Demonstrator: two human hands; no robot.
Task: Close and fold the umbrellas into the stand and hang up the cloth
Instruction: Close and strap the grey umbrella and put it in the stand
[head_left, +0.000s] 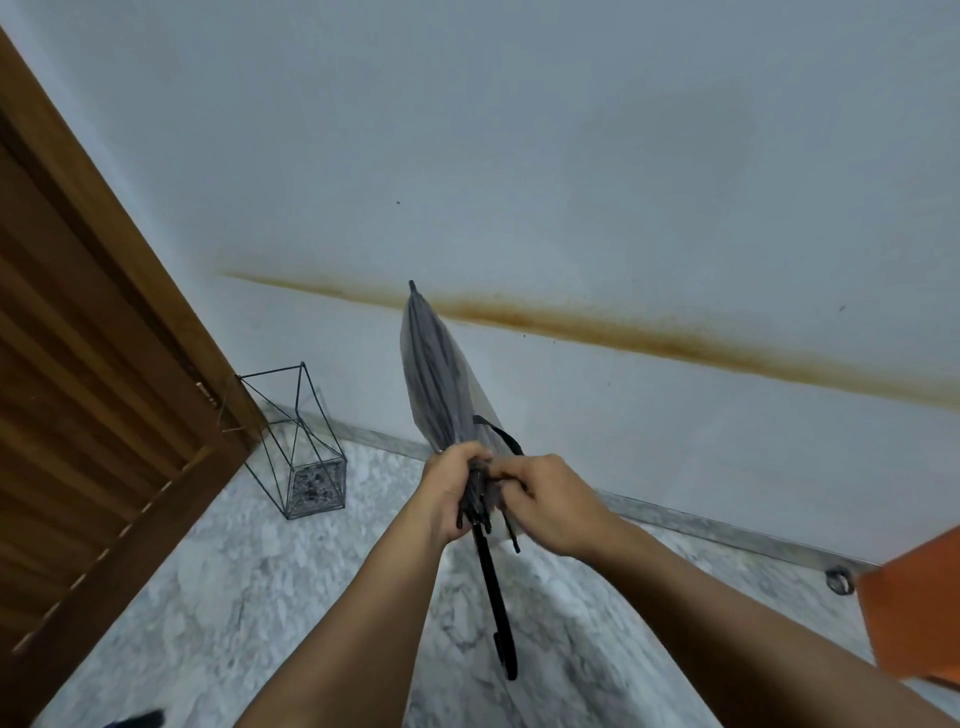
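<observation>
Marble floor (218, 571) below, both hands' fingers (467, 457) grip the umbrella (436, 384), bunching its canopy beyond them, probably for strapping.

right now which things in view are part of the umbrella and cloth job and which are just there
Part of the job:
- grey umbrella, closed, gripped by left hand and right hand
- wire stand on the floor by the door
- orange cloth, possibly, at the right edge

Just there:
- wooden door
- stained wall
- marble floor

Matt grey cloth umbrella (441, 384), thin black wire stand (301, 441), glossy marbled floor (260, 582), slatted brown wooden door (88, 364).
</observation>
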